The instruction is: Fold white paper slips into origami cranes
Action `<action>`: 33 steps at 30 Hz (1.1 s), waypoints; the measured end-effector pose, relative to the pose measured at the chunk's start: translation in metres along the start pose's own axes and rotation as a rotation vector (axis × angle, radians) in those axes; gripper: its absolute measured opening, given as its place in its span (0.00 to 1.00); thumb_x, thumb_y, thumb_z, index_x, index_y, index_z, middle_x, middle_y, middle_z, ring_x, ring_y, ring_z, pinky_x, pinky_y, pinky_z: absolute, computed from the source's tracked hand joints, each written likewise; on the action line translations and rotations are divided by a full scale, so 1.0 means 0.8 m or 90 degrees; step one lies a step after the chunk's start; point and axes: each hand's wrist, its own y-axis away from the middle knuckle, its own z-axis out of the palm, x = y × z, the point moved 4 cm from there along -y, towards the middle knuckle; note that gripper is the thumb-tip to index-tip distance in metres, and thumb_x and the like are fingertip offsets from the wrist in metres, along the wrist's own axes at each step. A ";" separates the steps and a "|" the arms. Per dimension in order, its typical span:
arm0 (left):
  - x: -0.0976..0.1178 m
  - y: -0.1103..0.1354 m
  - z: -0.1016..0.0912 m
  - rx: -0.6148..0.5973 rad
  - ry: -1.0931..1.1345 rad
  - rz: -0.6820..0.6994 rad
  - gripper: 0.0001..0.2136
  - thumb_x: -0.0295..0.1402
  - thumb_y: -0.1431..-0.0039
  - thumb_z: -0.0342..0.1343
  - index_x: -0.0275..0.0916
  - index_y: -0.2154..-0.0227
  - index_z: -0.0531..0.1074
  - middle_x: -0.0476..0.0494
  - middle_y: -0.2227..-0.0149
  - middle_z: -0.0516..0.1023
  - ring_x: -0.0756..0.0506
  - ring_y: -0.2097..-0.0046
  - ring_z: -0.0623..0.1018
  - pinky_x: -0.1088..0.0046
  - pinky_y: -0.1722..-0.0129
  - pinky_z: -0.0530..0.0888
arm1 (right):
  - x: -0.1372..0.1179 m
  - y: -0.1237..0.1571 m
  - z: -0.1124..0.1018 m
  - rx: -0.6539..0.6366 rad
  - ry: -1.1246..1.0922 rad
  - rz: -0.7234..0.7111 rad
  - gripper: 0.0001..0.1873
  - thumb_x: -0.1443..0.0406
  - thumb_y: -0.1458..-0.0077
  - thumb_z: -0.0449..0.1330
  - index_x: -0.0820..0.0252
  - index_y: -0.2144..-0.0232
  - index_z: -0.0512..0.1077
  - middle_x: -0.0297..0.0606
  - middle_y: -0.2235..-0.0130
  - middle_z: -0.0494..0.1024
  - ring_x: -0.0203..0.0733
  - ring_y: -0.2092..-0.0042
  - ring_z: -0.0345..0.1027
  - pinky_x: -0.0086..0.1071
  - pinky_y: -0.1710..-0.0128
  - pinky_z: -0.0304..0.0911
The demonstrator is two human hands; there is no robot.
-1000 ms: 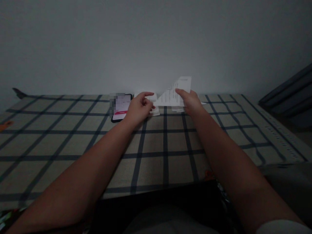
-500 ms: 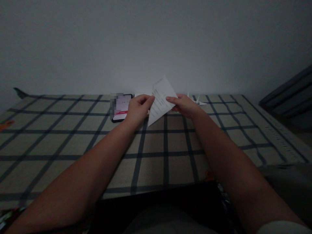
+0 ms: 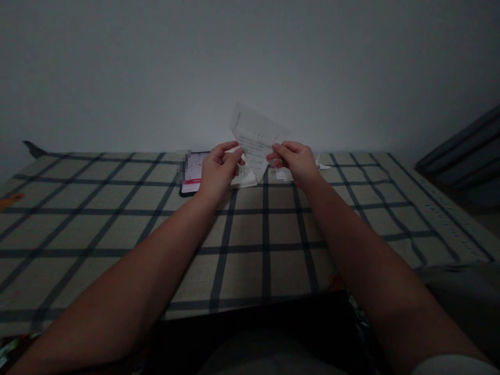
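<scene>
A folded sheet of printed white paper (image 3: pixel 258 140), blurred by motion, is held up above the far side of the table. My right hand (image 3: pixel 295 159) pinches its right edge between thumb and fingers. Close by the paper's left edge is my left hand (image 3: pixel 221 164), its thumb and index finger curved and slightly apart, with no clear grip on the sheet. Below the hands lies a white stack of paper or a booklet (image 3: pixel 246 179), partly covered by my left hand. Small white paper pieces (image 3: pixel 283 174) rest under my right hand.
A phone (image 3: pixel 192 174) with a lit screen lies left of my left hand. Behind my right hand, a folded white paper shape like a crane (image 3: pixel 323 166) is partly hidden. The checked tablecloth (image 3: pixel 246 245) reaches the wall (image 3: pixel 250 62). An orange clip (image 3: pixel 11 200) sits at the left.
The paper has turned and tilted up to the left, its lower point lifting away. My left fingers have loosened from it. The white stack and small pieces beneath are now exposed.
</scene>
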 end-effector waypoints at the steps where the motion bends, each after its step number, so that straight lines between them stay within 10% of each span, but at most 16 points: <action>1: 0.002 0.001 -0.001 -0.003 -0.006 0.004 0.24 0.52 0.39 0.64 0.45 0.46 0.76 0.46 0.65 0.83 0.51 0.74 0.72 0.74 0.74 0.67 | -0.001 0.000 0.000 -0.002 -0.005 -0.008 0.20 0.47 0.44 0.72 0.58 0.65 0.78 0.40 0.62 0.86 0.36 0.68 0.77 0.32 0.64 0.74; 10: 0.000 -0.007 -0.003 -0.036 0.109 0.113 0.22 0.54 0.46 0.69 0.42 0.60 0.75 0.44 0.61 0.84 0.52 0.72 0.76 0.79 0.78 0.67 | 0.010 -0.008 0.000 -0.050 -0.115 -0.043 0.21 0.56 0.54 0.77 0.54 0.59 0.78 0.35 0.57 0.84 0.38 0.58 0.80 0.27 0.66 0.71; 21: -0.017 -0.011 0.002 -0.107 0.050 0.152 0.15 0.30 0.57 0.66 0.41 0.63 0.78 0.48 0.63 0.81 0.50 0.67 0.79 0.81 0.77 0.71 | 0.010 -0.004 -0.002 -0.103 -0.192 0.014 0.14 0.65 0.59 0.68 0.54 0.65 0.76 0.33 0.58 0.81 0.40 0.54 0.76 0.30 0.60 0.73; 33: -0.007 -0.004 0.002 -0.100 -0.079 0.178 0.15 0.47 0.42 0.67 0.38 0.68 0.79 0.44 0.65 0.79 0.49 0.67 0.77 0.77 0.73 0.73 | 0.013 -0.005 -0.001 -0.099 -0.083 -0.002 0.18 0.52 0.54 0.74 0.56 0.66 0.79 0.36 0.61 0.82 0.41 0.56 0.75 0.31 0.61 0.72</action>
